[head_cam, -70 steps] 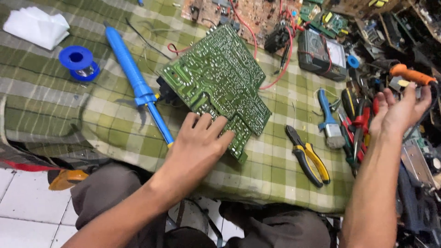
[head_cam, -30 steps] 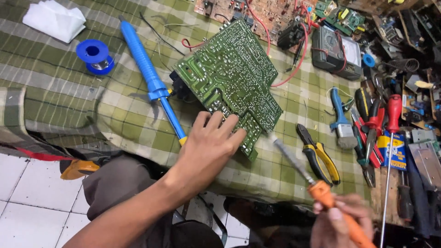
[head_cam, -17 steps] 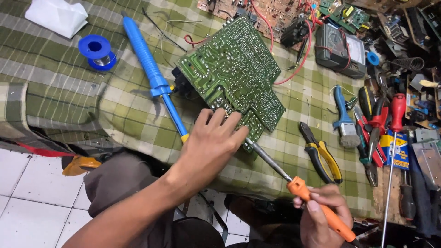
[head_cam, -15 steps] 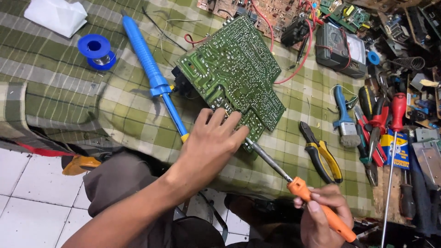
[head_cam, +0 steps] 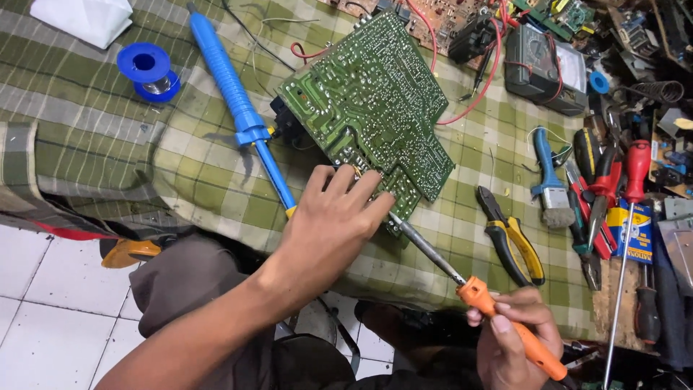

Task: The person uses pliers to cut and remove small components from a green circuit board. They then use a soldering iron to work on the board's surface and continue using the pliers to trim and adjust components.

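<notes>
A green circuit board (head_cam: pixel 372 105) lies solder side up on a green plaid cloth (head_cam: pixel 108 137). My left hand (head_cam: pixel 328 224) presses flat on the board's near corner, fingers spread. My right hand (head_cam: pixel 516 339) grips the orange handle of a soldering iron (head_cam: pixel 462 278). Its metal shaft points up and left, and the tip meets the board's near edge beside my left fingers.
A blue desoldering pump (head_cam: pixel 242 115) lies left of the board, with a blue solder spool (head_cam: pixel 148 68) and white cloth (head_cam: pixel 83 18) further left. Yellow-handled pliers (head_cam: pixel 509 235), a brush (head_cam: pixel 548 180), screwdrivers (head_cam: pixel 628 209) and a multimeter (head_cam: pixel 545 68) crowd the right side.
My right hand left the tools at the right, came back holding the orange soldering iron, and brought its tip to the board's near edge. My left hand stayed on the board.
</notes>
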